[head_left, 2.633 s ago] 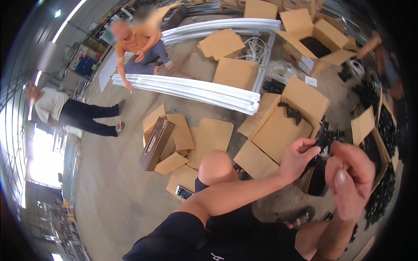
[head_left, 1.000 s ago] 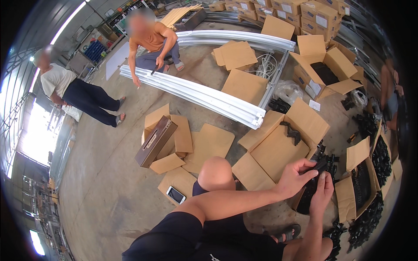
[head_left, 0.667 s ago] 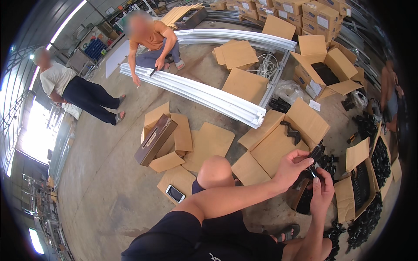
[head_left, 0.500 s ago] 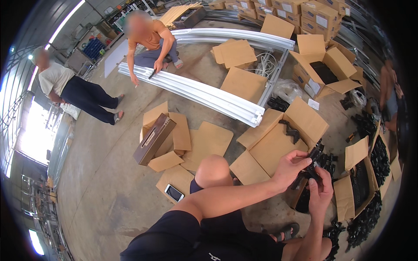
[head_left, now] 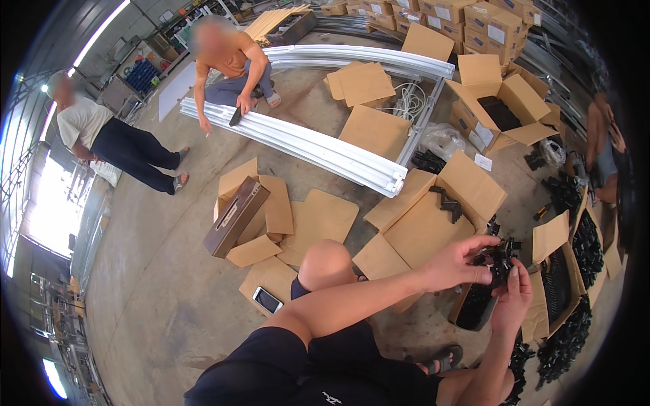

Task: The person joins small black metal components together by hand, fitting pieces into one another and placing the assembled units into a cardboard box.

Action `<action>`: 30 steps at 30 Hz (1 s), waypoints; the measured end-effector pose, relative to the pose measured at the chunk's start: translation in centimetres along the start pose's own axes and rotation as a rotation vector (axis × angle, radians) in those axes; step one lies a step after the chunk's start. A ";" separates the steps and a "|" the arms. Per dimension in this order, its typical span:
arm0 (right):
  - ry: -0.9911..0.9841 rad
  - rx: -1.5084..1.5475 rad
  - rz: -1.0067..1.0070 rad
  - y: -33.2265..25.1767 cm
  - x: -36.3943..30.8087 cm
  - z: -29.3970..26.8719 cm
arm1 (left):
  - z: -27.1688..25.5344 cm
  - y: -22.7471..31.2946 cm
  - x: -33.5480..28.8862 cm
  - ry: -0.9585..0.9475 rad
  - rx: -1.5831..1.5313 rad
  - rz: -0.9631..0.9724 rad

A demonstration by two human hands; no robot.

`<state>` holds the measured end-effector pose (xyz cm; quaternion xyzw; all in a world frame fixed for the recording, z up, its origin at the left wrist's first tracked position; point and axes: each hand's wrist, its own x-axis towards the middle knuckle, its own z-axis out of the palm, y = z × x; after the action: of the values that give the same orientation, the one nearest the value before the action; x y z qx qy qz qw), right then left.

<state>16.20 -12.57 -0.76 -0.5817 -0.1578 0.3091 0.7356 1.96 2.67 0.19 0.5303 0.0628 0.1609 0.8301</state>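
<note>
At the lower right, my left hand (head_left: 462,264) and my right hand (head_left: 512,292) are close together, fingers closed round small black parts (head_left: 500,262). Those look like hard plastic or metal fittings; their exact kind cannot be told, and my fingers hide some of them. Just below my hands, a narrow open carton (head_left: 474,308) contains more black parts. Beyond my left hand lies an open cardboard box (head_left: 420,227) with a black zigzag-shaped piece (head_left: 447,204) inside. To the right, another open carton (head_left: 539,304) holds black ribbed pieces, with black fittings (head_left: 563,352) heaped beside it.
A phone (head_left: 268,300) rests on cardboard by my knee. Ahead, a crouching person (head_left: 233,68) touches long white metal profiles (head_left: 298,145); another person (head_left: 112,132) stands at left. A brown box (head_left: 237,216) leans in an open carton. Stacked cartons (head_left: 487,30) stand at the back.
My hands have shifted slightly right, and the black parts between them have turned. My left fingers now reach over their top. The crouching person's black piece has tilted a little.
</note>
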 end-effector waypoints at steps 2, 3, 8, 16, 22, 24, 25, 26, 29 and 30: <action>0.008 0.049 0.033 -0.3 0.1 -0.2 | 0.2 -0.4 -0.1 -0.020 0.044 0.071; 0.003 0.066 0.049 -0.8 0.0 -0.1 | 0.3 0.0 -0.3 -0.012 0.126 0.071; -0.106 0.014 0.129 -0.9 -0.8 -0.1 | -0.5 -0.5 -0.9 0.092 0.597 0.310; -0.100 -0.038 0.212 -2.3 -1.4 0.3 | 0.4 0.5 0.3 0.099 0.826 0.331; -0.336 -0.800 -0.460 -2.8 -1.5 1.4 | -0.9 0.2 -0.4 0.149 0.478 0.106; -0.318 -0.791 -0.378 -3.7 -2.0 1.1 | -0.6 0.7 -0.3 0.093 0.510 0.111; -0.327 -0.803 -0.354 -3.8 -2.1 0.7 | -0.2 0.7 -0.2 0.078 0.475 0.064; -0.339 -0.805 -0.332 -3.7 -2.3 0.5 | -0.1 1.0 -0.2 0.066 0.452 0.015; -0.359 -0.859 -0.396 -3.6 -2.5 -0.4 | 0.0 0.9 -0.1 0.029 0.430 -0.067; -0.375 -0.880 -0.427 -3.5 -2.4 -0.7 | 0.0 0.8 0.0 0.017 0.429 -0.082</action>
<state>15.70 -15.10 2.69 -0.7252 -0.5171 0.1554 0.4272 1.75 3.00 0.94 0.6904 0.1240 0.1142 0.7036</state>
